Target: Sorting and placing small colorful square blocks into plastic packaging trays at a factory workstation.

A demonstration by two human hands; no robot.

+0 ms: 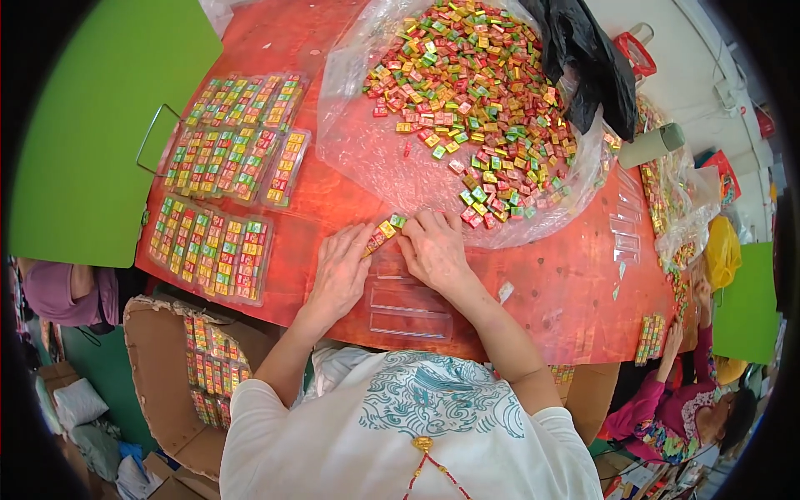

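Note:
A short row of small foil-wrapped blocks (382,234) in red, yellow and green lies between my hands, near the table's front edge. My left hand (340,260) is closed along the left side of this row, thumb toward me. Bent fingers of my right hand (435,250) press together at the row's far right end, beside the plastic sheet. What they grip is hidden beneath them. Just below the hands lie clear narrow plastic trays (410,325). Ahead to the right, a large heap of the same blocks (483,92) rests on a clear plastic sheet (354,137).
Filled trays of blocks (208,252) lie in groups on the red table (321,179) at left. A cardboard box (150,375) with more filled trays stands below. Black plastic bag (587,62), green bottle (652,145) and more clear trays (625,225) are at right; another person (675,421) works there.

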